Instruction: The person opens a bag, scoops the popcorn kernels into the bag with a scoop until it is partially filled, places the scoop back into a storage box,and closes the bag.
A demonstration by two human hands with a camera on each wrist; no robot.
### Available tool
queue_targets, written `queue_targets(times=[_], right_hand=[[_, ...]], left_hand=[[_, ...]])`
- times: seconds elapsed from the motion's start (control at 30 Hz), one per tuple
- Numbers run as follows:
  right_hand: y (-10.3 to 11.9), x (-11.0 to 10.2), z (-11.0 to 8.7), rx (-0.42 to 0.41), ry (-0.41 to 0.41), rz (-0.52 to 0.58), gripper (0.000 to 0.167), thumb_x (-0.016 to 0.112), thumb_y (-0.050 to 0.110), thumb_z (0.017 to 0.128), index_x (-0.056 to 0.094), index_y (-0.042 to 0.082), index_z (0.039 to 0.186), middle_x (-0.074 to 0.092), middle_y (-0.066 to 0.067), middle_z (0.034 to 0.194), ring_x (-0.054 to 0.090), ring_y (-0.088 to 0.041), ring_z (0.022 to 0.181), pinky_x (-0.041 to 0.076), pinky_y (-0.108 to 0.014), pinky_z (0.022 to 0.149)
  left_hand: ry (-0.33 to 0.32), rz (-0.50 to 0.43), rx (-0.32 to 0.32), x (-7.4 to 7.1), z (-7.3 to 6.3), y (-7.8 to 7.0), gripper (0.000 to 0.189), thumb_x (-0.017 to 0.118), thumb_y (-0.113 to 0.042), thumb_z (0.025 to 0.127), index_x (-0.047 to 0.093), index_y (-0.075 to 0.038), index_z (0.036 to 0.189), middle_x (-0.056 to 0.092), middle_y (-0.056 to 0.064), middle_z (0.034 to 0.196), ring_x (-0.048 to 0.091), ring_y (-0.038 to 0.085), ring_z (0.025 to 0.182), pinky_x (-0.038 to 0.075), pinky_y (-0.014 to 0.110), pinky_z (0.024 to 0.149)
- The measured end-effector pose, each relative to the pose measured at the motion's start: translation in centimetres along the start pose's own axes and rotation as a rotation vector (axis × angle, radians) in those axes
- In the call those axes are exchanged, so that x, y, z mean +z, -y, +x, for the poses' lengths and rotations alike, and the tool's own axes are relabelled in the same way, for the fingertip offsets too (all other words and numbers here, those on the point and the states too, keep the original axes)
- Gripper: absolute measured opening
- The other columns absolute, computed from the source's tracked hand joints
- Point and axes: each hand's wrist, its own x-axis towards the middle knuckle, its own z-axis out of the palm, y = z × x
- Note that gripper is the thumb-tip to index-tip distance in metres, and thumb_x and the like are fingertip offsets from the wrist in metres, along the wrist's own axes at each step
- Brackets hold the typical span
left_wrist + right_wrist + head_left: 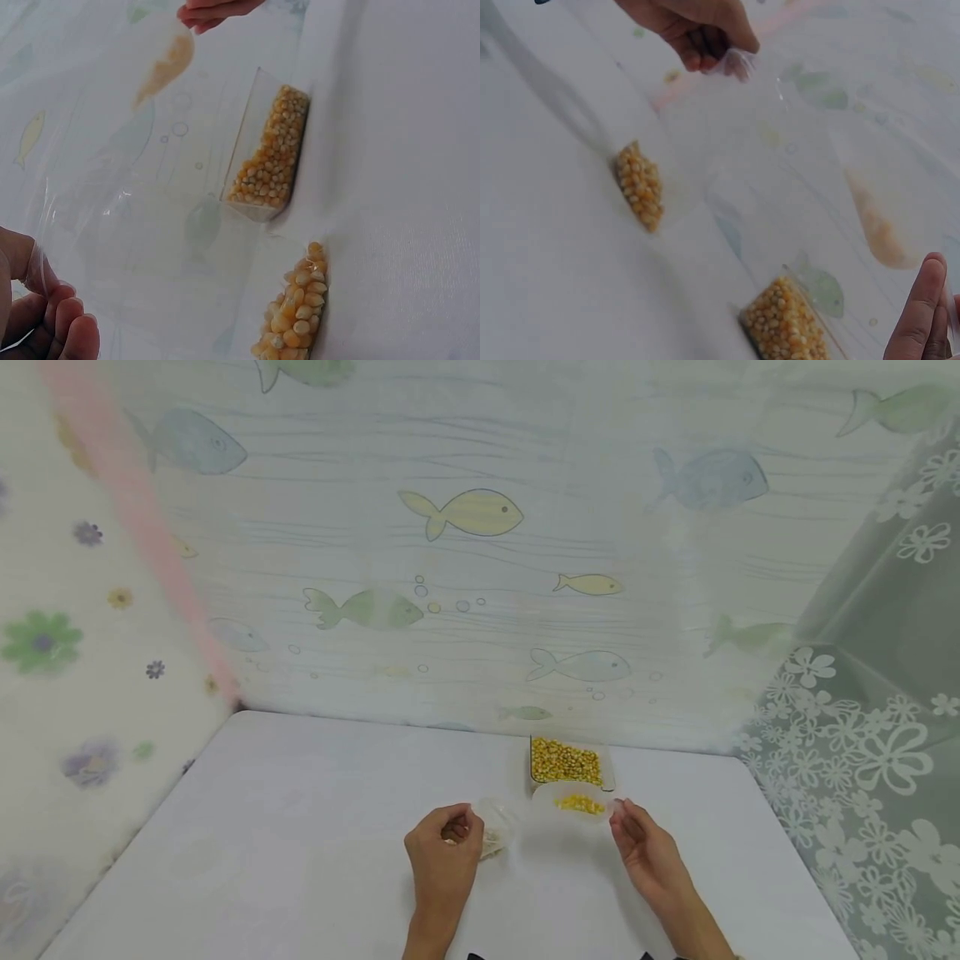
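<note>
My left hand [446, 856] pinches the upper edge of a clear plastic bag [497, 818]. Corn kernels [296, 307] lie in the bag's bottom, which rests on the table. In the right wrist view the bag's film [697, 112] stretches up to the left fingers. My right hand [654, 860] grips the right end of a translucent white scoop [546, 794] between thumb and fingers. A small heap of kernels [581, 803] sits in the scoop, which is held above the table, right of the bag and apart from it.
Behind the scoop stands a clear rectangular box [608, 768] filled with corn kernels [564, 762]. All of it is on a white table [315, 827]. A fish-patterned curtain [465, 635] hangs along the back edge, with flowered sheets at both sides.
</note>
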Motion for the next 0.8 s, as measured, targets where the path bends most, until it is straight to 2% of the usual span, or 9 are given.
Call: queue_targets(times=[0.13, 0.27, 0.5, 0.8], right_hand=[[-0.8, 0.5, -0.6, -0.004, -0.012, -0.068, 0.022, 0.052, 0.017, 0.106, 0.07, 0.013, 0.094, 0.075, 0.003, 0.08, 0.071, -0.002, 0.077, 0.055, -0.012, 0.081], [-1.5, 1.0, -1.1, -0.009, -0.024, -0.117, 0.025, 0.051, 0.017, 0.107, 0.071, 0.014, 0.092, 0.075, 0.004, 0.079, 0.07, -0.001, 0.076, 0.056, -0.012, 0.078], [-2.7, 1.4, -1.4, -0.046, 0.001, -0.194, 0.029, 0.048, 0.014, 0.107, 0.072, 0.015, 0.09, 0.073, 0.006, 0.077, 0.07, -0.001, 0.076, 0.056, -0.012, 0.077], [-3.7, 2.0, -1.8, -0.073, -0.082, -0.268, 0.027, 0.053, 0.013, 0.105, 0.075, 0.014, 0.09, 0.075, 0.003, 0.082, 0.072, -0.006, 0.08, 0.058, -0.017, 0.079]], left_hand=[[0.006, -0.005, -0.017, 0.0, 0.0, -0.1, 0.014, 0.071, 0.015, 0.075, 0.076, 0.004, 0.082, 0.068, 0.003, 0.066, 0.058, 0.003, 0.055, 0.051, 0.016, 0.05], [0.011, 0.001, -0.005, 0.0, 0.0, -0.2, 0.014, 0.071, 0.016, 0.075, 0.075, 0.005, 0.083, 0.068, 0.003, 0.066, 0.058, 0.003, 0.055, 0.051, 0.016, 0.05], [0.015, -0.001, -0.002, 0.0, -0.1, -0.1, 0.017, 0.071, 0.016, 0.075, 0.075, 0.001, 0.082, 0.067, 0.002, 0.066, 0.058, 0.003, 0.056, 0.052, 0.016, 0.05], [0.022, -0.008, -0.014, 0.1, -0.1, -0.2, 0.015, 0.071, 0.015, 0.075, 0.076, 0.003, 0.082, 0.067, 0.002, 0.066, 0.058, 0.004, 0.056, 0.052, 0.017, 0.051]])
